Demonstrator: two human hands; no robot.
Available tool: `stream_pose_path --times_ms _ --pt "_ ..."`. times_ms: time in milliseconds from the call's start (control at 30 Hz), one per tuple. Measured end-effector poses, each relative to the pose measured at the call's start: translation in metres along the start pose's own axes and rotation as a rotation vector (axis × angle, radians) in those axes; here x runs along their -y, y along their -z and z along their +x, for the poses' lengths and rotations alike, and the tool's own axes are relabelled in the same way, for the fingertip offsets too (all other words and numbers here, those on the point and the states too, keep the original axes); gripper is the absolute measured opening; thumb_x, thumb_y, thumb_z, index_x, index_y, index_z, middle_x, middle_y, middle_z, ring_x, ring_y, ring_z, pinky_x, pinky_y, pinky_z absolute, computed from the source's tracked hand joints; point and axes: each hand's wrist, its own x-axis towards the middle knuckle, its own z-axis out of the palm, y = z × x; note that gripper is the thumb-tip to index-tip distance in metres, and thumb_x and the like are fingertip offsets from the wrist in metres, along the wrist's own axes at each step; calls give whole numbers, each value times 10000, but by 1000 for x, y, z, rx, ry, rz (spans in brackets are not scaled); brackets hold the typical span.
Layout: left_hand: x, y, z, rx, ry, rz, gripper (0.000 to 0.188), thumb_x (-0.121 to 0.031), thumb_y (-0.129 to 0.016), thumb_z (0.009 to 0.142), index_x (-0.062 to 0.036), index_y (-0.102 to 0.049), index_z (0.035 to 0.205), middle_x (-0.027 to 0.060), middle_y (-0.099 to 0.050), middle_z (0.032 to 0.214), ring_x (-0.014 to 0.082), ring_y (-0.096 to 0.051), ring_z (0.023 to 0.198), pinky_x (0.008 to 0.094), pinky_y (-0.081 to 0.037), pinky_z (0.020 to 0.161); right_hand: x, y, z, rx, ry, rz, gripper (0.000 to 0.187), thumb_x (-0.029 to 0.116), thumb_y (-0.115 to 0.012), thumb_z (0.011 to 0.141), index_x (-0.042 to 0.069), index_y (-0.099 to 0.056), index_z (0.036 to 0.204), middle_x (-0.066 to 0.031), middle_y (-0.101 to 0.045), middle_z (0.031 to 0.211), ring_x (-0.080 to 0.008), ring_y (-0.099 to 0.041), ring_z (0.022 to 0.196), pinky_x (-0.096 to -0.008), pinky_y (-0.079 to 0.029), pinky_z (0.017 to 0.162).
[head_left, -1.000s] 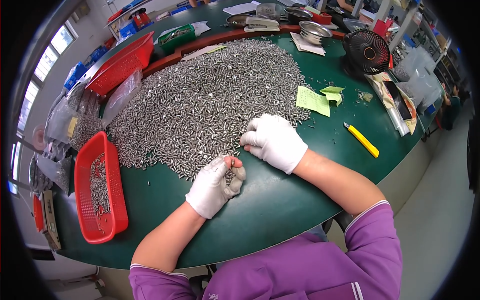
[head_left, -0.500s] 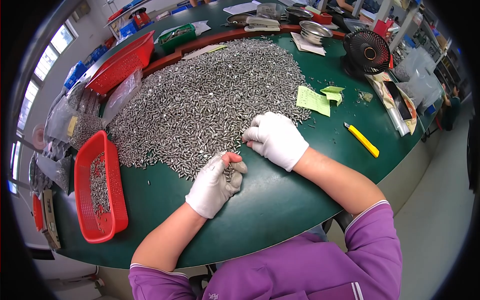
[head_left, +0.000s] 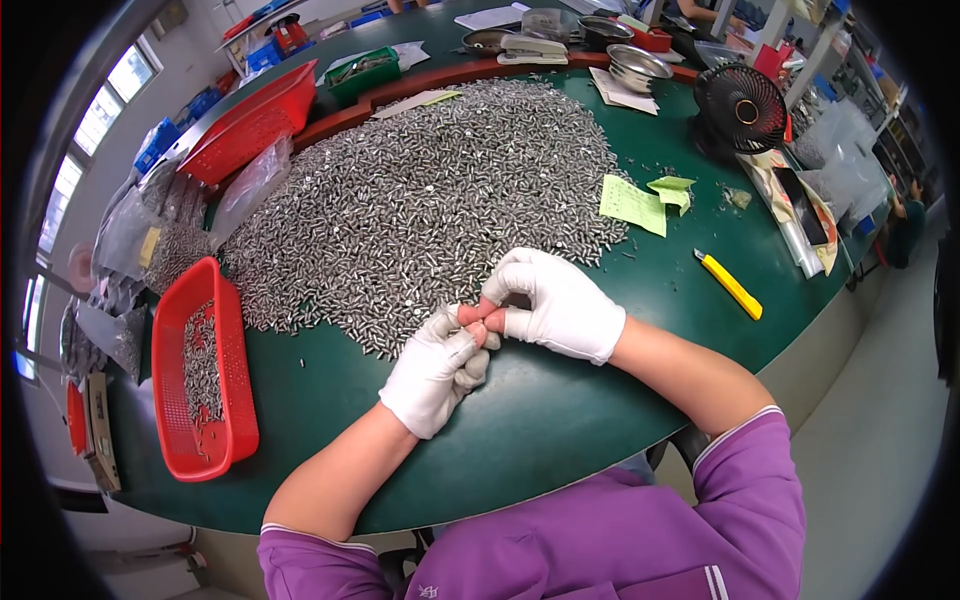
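A wide heap of small silvery metal pins (head_left: pixel 430 190) covers the middle of the green table. At its near edge my two hands meet, both in white gloves with bare fingertips. My left hand (head_left: pixel 430 375) is closed, its fingers curled over toward the palm; pins lay in that palm a moment ago, and the fingers now hide them. My right hand (head_left: pixel 555 305) pinches with thumb and forefinger against the left thumb and fingertip. Whatever is between the fingertips is too small to make out.
A red basket (head_left: pixel 240 400) with some pins stands at the left, another red basket (head_left: pixel 250 125) behind it. Bags of pins (head_left: pixel 175 255) lie beside them. At the right are a yellow utility knife (head_left: pixel 730 285), green paper slips (head_left: pixel 632 205) and a black fan (head_left: pixel 742 108).
My right hand has come from the heap's edge toward me and to the left, and its fingertips now meet the left ones. The left fingers have closed over the pins. The view shifted slightly.
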Motion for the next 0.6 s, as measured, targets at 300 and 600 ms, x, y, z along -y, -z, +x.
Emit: stream_pose_path --times_ms 300,600 --pt "-2 8 0 38 12 -28 248 -281 -502 967 -60 -559 1065 32 -564 859 83 -434 615 197 -319 507 -15 9 0 -119 -13 -394 93 107 -679 746 108 -682 839 -57 -626 838 -258 -599 842 -361 -489 743" --pt "-5 2 -8 -49 -7 -71 202 -293 -519 950 -105 -540 1022 25 -571 880 81 -452 605 220 -368 546 -13 3 20 55 159 -697 87 197 -666 720 148 -691 787 -51 -621 788 -270 -608 777 -402 -486 694"
